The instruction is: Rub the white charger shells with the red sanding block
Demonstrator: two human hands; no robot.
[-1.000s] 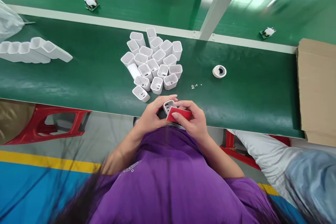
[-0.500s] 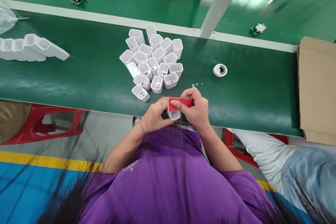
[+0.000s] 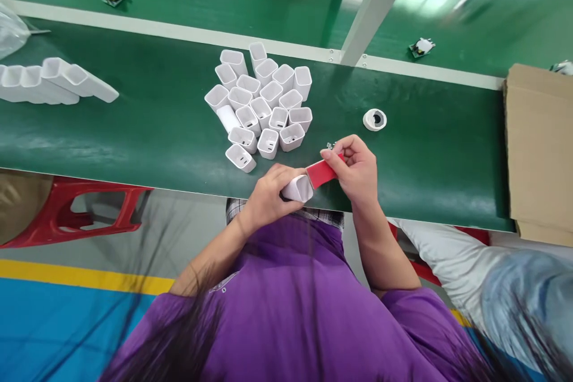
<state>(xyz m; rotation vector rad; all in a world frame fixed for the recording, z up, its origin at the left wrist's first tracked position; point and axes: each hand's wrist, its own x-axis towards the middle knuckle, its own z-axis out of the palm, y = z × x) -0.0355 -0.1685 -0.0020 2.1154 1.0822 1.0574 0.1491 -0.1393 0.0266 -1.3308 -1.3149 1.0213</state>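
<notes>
My left hand (image 3: 269, 194) is closed around a white plastic charger housing (image 3: 299, 188), its open end turned to the right. Between thumb and fingers of my right hand (image 3: 356, 167) is a flat red strip (image 3: 321, 173), whose lower left end lies close to the housing's rim; whether they touch I cannot tell. Just beyond my hands, a cluster of similar white housings (image 3: 271, 94) stands on the green table, most with open ends up. Slots show inside several of the nearer ones. One housing (image 3: 228, 119) lies on its side among them.
A roll of white tape (image 3: 375, 120) sits to the right, small whitish bits (image 3: 330, 145) near my right hand. More housings (image 3: 58, 80) lie at left. Cardboard (image 3: 539, 155) covers the right end. Small circuit boards (image 3: 421, 47) rest beyond the pale rail (image 3: 179, 32). Someone's clothed leg (image 3: 452, 256) is at right.
My right hand has moved right and slightly away from me with the red strip, off the top of the housing. My left hand has tilted the housing. The circuit boards beyond the rail have shifted left.
</notes>
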